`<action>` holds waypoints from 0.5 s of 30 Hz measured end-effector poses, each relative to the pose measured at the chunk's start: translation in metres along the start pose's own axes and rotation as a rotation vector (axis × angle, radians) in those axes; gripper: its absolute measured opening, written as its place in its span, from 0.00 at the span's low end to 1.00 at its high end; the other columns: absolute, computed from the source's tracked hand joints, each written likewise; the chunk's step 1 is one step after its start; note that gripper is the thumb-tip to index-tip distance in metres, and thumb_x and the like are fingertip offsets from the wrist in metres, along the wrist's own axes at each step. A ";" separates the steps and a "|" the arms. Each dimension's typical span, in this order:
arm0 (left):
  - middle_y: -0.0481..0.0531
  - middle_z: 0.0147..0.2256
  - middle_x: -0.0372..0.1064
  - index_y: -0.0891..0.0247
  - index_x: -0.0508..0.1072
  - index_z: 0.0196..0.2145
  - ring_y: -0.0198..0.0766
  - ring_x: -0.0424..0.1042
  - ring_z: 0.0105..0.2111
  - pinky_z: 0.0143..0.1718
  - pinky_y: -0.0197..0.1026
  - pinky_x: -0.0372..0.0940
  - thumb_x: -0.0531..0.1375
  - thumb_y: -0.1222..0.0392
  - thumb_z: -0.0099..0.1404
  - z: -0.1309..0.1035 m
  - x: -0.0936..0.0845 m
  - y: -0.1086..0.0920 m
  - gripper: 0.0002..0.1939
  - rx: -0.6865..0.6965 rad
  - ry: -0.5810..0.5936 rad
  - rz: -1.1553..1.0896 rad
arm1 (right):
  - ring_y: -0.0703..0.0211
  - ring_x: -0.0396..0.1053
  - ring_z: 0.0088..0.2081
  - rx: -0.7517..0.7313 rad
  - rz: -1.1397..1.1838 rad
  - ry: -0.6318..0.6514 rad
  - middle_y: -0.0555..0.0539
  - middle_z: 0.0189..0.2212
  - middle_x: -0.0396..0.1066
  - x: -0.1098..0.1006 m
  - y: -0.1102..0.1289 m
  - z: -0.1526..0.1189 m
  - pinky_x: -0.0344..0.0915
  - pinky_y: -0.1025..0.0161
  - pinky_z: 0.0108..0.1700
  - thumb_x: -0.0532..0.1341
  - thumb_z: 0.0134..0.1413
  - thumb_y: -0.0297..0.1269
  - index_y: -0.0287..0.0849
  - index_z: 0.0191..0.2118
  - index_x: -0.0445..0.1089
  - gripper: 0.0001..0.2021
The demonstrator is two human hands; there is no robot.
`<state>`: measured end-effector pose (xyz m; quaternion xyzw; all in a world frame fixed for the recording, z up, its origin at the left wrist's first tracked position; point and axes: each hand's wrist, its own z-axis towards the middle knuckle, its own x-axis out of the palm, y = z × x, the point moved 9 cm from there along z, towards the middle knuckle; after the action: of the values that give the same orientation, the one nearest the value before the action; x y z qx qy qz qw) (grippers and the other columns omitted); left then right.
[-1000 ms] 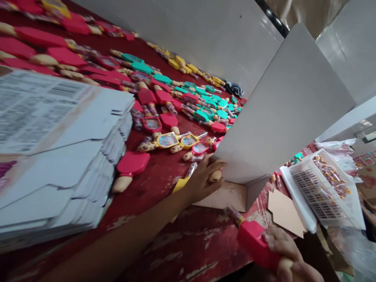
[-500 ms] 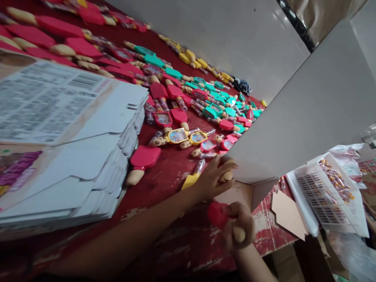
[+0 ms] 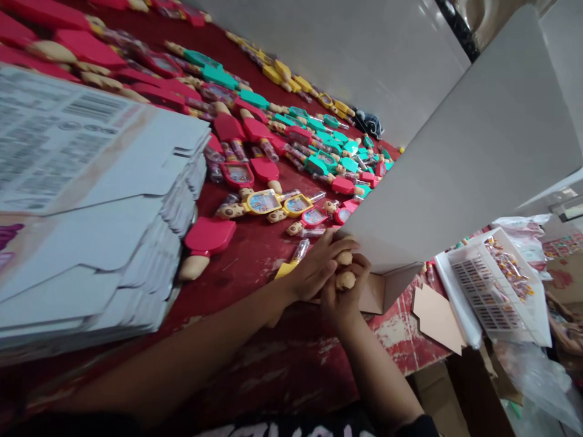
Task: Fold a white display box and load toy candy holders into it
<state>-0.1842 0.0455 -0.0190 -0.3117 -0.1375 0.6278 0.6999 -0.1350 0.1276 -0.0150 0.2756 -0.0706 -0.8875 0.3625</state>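
Observation:
My left hand [image 3: 319, 267] and my right hand [image 3: 344, 297] are together at the lower edge of a white cardboard box [image 3: 455, 158]. Two rounded beige toy ends [image 3: 345, 280] show between the fingers, one above the other. My left hand curls around the upper one, while my right hand grips the lower one from below. The hands hide the rest of both toys. Close to my left wrist lies a yellow toy [image 3: 286, 268] with a clear tube. A red paddle-shaped toy [image 3: 210, 235] with a beige end rests farther left.
A stack of flat printed cartons [image 3: 150, 243] stands at the left. Many red, green and yellow toys [image 3: 264, 200] spread over the red table [image 3: 255, 358]. To the right are a cut cardboard piece [image 3: 435, 315] and a white basket [image 3: 483, 297] of small wrapped items.
My right hand has risen with its red toy to meet my left hand at the box. The red body no longer shows. The whole view has shifted slightly.

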 end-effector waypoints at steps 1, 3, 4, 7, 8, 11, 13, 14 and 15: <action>0.57 0.47 0.61 0.62 0.65 0.54 0.44 0.62 0.47 0.50 0.46 0.61 0.35 0.41 0.70 0.001 -0.002 0.001 0.31 -0.006 -0.022 -0.015 | 0.53 0.61 0.46 -0.028 -0.002 0.032 0.41 0.42 0.58 0.001 0.002 0.001 0.67 0.53 0.44 0.54 0.57 0.35 0.42 0.43 0.54 0.10; 0.57 0.47 0.60 0.61 0.65 0.54 0.44 0.62 0.47 0.50 0.46 0.61 0.36 0.40 0.70 0.002 -0.003 0.001 0.31 -0.011 -0.044 -0.037 | 0.49 0.59 0.51 -0.080 -0.047 0.066 0.40 0.43 0.58 -0.003 0.008 0.000 0.66 0.48 0.48 0.54 0.58 0.36 0.41 0.48 0.54 0.14; 0.57 0.47 0.60 0.61 0.65 0.54 0.44 0.62 0.47 0.51 0.46 0.60 0.36 0.40 0.70 0.003 -0.003 0.002 0.31 -0.014 -0.034 -0.039 | 0.47 0.58 0.53 -0.112 -0.086 0.038 0.39 0.43 0.59 -0.010 0.014 -0.002 0.65 0.45 0.49 0.53 0.58 0.38 0.40 0.51 0.53 0.16; 0.56 0.47 0.57 0.59 0.63 0.55 0.46 0.61 0.47 0.51 0.47 0.60 0.40 0.34 0.66 0.003 0.000 0.005 0.33 -0.043 0.037 0.006 | 0.49 0.64 0.47 -0.256 -0.047 -0.039 0.42 0.40 0.63 -0.027 0.042 -0.022 0.68 0.49 0.44 0.51 0.60 0.41 0.42 0.53 0.55 0.17; 0.56 0.47 0.56 0.59 0.63 0.55 0.47 0.62 0.48 0.51 0.49 0.60 0.43 0.32 0.64 0.003 0.002 0.008 0.34 -0.064 0.065 0.026 | 0.55 0.66 0.40 -0.334 0.019 0.023 0.45 0.36 0.64 -0.024 0.054 -0.033 0.69 0.55 0.40 0.51 0.60 0.40 0.43 0.50 0.57 0.14; 0.56 0.48 0.54 0.57 0.62 0.56 0.48 0.61 0.49 0.52 0.52 0.59 0.51 0.33 0.60 0.002 0.004 0.016 0.34 -0.121 0.133 0.056 | 0.63 0.68 0.33 -0.511 0.033 0.479 0.51 0.32 0.69 0.019 0.077 -0.077 0.70 0.67 0.35 0.52 0.62 0.34 0.45 0.42 0.63 0.05; 0.56 0.48 0.54 0.57 0.61 0.56 0.48 0.61 0.50 0.53 0.53 0.59 0.53 0.37 0.60 0.002 0.005 0.017 0.33 -0.132 0.154 0.051 | 0.58 0.69 0.46 -0.467 -0.170 0.733 0.46 0.44 0.70 0.049 0.065 -0.102 0.70 0.63 0.46 0.52 0.63 0.34 0.43 0.48 0.64 0.10; 0.57 0.49 0.54 0.58 0.61 0.57 0.48 0.61 0.50 0.53 0.52 0.59 0.54 0.39 0.60 0.002 0.005 0.017 0.32 -0.131 0.157 0.053 | 0.53 0.65 0.53 -0.410 -0.262 0.816 0.41 0.52 0.66 0.059 0.055 -0.109 0.69 0.58 0.51 0.54 0.62 0.37 0.41 0.54 0.62 0.15; 0.57 0.50 0.54 0.58 0.61 0.57 0.48 0.60 0.51 0.53 0.52 0.59 0.54 0.40 0.60 0.002 0.004 0.016 0.31 -0.124 0.160 0.059 | 0.47 0.59 0.59 -0.364 -0.320 0.879 0.36 0.58 0.60 0.067 0.047 -0.115 0.66 0.53 0.55 0.55 0.61 0.42 0.39 0.59 0.58 0.22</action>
<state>-0.1970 0.0505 -0.0279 -0.4075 -0.1107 0.6116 0.6691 -0.0832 0.0564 -0.1258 0.5630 0.2881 -0.7298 0.2596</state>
